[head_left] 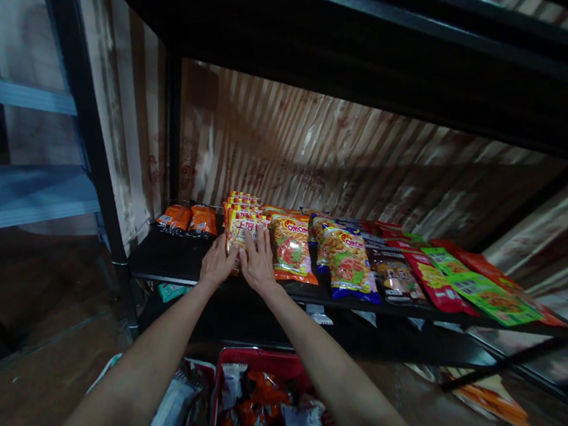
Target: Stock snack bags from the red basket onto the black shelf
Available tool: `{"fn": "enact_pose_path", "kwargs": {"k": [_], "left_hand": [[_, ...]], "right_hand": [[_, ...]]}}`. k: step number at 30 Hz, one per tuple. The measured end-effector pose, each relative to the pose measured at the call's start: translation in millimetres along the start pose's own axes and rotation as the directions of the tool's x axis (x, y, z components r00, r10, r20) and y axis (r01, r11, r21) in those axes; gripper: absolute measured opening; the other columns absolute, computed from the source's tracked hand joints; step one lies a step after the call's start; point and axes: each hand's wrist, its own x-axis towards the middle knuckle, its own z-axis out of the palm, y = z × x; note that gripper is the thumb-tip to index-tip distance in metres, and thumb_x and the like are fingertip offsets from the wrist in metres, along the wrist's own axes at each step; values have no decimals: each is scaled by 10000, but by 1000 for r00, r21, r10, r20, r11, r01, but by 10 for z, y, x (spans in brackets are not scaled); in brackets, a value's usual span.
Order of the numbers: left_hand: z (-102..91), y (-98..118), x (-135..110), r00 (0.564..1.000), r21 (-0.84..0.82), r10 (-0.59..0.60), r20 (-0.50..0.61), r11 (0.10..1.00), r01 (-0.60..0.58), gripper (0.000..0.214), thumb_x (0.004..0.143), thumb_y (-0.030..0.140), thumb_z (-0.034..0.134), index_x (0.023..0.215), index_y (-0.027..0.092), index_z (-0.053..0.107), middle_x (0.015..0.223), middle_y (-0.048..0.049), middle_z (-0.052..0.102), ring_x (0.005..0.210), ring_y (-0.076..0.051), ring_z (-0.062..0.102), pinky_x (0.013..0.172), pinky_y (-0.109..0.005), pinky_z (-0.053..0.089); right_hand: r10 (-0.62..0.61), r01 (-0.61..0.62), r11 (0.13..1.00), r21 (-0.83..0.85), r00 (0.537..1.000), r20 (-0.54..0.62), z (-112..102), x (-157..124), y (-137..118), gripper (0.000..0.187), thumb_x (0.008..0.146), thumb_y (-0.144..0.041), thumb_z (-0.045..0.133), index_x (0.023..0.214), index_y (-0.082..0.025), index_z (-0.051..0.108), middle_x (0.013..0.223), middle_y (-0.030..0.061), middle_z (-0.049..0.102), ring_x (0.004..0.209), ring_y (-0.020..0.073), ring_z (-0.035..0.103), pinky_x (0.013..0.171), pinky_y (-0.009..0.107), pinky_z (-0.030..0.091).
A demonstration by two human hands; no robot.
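A row of yellow and red snack packets [241, 225] stands on the left part of a black shelf, one behind another. My left hand [217, 261] is at the left edge of the front packet, its thumb across the lower front and its fingers along the side. Flat against the face of that same packet lies my right hand [257, 261], with its fingers stretched upward. The two thumbs nearly meet. Just right of my right hand stands an orange-edged noodle snack bag [291, 246], and beyond it a blue-edged one [350, 263].
Two orange packets [203, 219] lie at the shelf's left end. Rightward stand a dark bag [395, 276], a red bag [436, 279] and green bags [487, 290]. Below my arms is a red basket [262, 354] of packets. A black shelf post [100, 157] rises at left.
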Motion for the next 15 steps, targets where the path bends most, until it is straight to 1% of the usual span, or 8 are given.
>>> {"fn": "enact_pose_path", "kwargs": {"k": [5,10,13,15], "left_hand": [[-21,20,-8,1000,-7,-13,5,1000,13,517,903,401,355,1331,113,400,1315,-157,511,1184,-252,513,980,-376,416],[-15,21,-6,1000,-6,-18,-4,1000,18,535,900,406,362,1347,114,380,1328,-157,501,1204,-247,497,995,-368,402],[11,-4,0,1000,-4,4,-17,1000,-4,550,900,425,357,1353,113,367,1316,-162,511,1187,-250,511,984,-377,411],[23,-20,3,1000,-2,13,-15,1000,-13,543,902,440,346,1338,120,386,1306,-159,519,1172,-251,523,975,-378,417]], "right_hand": [[-9,10,999,45,1000,-14,21,-5,43,508,928,-332,325,1409,-169,319,1536,120,124,1414,275,55,1086,489,264],[-29,32,997,65,998,-47,42,-10,82,510,925,-330,337,1416,-195,300,1540,96,120,1414,265,66,1088,498,260],[-37,42,997,70,996,-76,71,-12,95,521,922,-325,342,1412,-155,298,1542,128,70,1415,270,50,1089,499,258],[-38,43,997,69,997,-73,91,-14,99,517,923,-324,341,1403,-132,314,1538,152,65,1415,274,47,1089,497,257]]}}
